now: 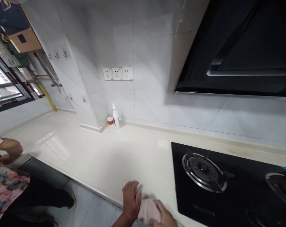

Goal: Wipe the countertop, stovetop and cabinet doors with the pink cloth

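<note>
A folded pale pink cloth point(148, 210) is at the front edge of the white countertop point(135, 151), left of the stove. My right hand point(166, 217) grips it from the right, fingers on top and thumb along the near side; this hand is partly cut off by the frame's bottom. Against the cloth's left side is my left hand point(130, 200), its fingers stretched forward over the counter and its thumb beside the cloth. I cannot tell whether that thumb presses on it. Some blur softens the cloth and the right hand.
A black gas stove point(237, 201) lies to the right, under a dark range hood point(239, 53). By the wall stand a white spray bottle point(116, 118) and a red-and-white cup point(110, 120). At the left edge is another person point(8, 176) in a floral top beside the counter.
</note>
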A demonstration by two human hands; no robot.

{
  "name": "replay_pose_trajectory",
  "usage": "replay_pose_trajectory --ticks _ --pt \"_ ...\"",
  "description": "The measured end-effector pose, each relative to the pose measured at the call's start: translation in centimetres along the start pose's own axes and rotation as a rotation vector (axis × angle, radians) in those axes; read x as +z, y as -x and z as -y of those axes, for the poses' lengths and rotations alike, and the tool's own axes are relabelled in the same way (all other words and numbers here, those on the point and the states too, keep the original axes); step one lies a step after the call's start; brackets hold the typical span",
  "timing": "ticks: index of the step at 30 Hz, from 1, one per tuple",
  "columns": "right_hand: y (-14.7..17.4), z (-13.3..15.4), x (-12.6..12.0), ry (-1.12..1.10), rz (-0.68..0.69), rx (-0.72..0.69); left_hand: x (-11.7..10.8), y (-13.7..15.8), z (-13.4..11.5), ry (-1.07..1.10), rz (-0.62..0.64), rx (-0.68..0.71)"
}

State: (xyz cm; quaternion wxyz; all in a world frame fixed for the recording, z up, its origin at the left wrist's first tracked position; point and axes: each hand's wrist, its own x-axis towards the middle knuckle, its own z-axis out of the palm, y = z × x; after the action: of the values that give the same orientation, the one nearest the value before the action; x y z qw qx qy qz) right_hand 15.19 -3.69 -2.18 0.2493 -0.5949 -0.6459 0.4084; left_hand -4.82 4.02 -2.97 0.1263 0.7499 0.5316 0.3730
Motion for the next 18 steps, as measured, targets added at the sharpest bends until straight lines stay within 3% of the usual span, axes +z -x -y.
replay_pose_trajectory --ticks 2,4,6,8,11,15,18 --pt "-0.8 0.9 -3.3 -0.224 0.006 0.1 -0.2 -0.1 -0.6 -0.003 0.055 -0.011" --pt "-2.1 1.0 -6.8 -0.303 0.021 0.119 -0.5 -0.2 -1.0 -0.013 0.078 -0.021" --pt "-3.7 0.3 -9.5 -0.205 -0.056 0.136 -0.7 -0.2 -1.2 -0.023 0.096 0.002" --pt "-5.0 -0.9 -10.8 0.029 -0.259 0.173 -0.9 -0.2 -1.3 -0.038 0.122 0.048" --pt "-5.6 -2.4 -9.4 0.366 -0.485 0.184 -1.1 -0.1 -1.3 -0.065 0.161 0.122" --pt "-4.6 -3.2 -4.4 0.61 -0.412 0.08 -1.0 0.0 -1.4 -0.076 0.141 0.133" --pt "-5.5 -3.4 -3.0 0.715 -0.424 0.115 -0.8 0.1 -1.5 -0.046 0.087 0.114"
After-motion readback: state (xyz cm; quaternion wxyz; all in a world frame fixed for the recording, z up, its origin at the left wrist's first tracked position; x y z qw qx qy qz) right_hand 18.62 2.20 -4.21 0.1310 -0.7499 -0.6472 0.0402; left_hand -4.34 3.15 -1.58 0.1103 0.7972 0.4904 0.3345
